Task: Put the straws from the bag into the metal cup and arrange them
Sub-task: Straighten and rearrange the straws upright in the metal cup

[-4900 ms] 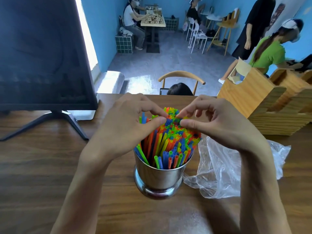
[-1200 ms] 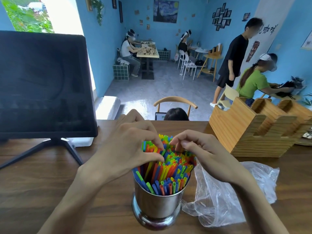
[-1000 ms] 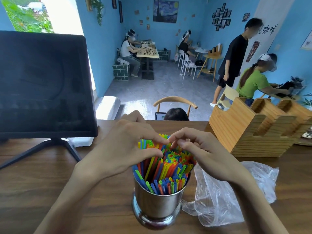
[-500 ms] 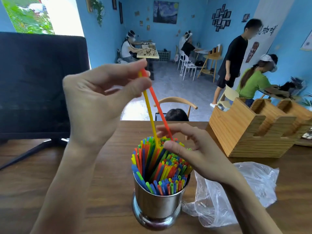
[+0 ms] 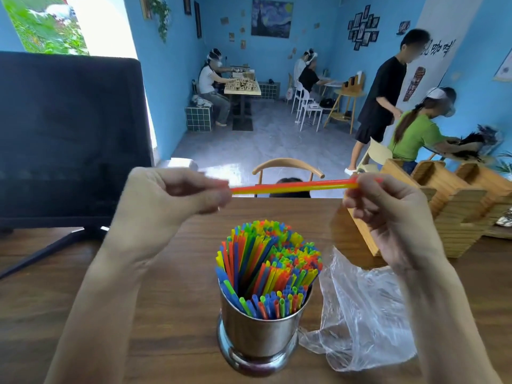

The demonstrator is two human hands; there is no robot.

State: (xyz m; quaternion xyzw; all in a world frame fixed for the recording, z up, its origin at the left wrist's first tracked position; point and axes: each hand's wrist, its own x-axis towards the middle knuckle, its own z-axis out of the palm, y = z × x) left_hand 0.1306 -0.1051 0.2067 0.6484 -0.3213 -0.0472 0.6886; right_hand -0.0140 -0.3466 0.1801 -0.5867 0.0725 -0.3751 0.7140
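Note:
A shiny metal cup point(image 5: 259, 338) stands on the wooden table, packed with upright straws point(image 5: 268, 261) in blue, green, yellow and orange. Above it, two straws, one orange and one yellow point(image 5: 293, 187), lie level side by side in the air. My left hand point(image 5: 166, 200) pinches their left end. My right hand point(image 5: 388, 212) pinches their right end. A crumpled clear plastic bag point(image 5: 360, 314) lies just right of the cup; I see no straws in it.
A dark monitor point(image 5: 69, 134) on a stand fills the left. A wooden holder point(image 5: 443, 206) sits at the right, behind my right hand. A chair back point(image 5: 288, 166) shows past the table's far edge. Several people are in the room beyond.
My left hand pulled an orange and a yellow straw up out of the cup. They have turned from upright to level, and my right hand left the bundle and took their other end.

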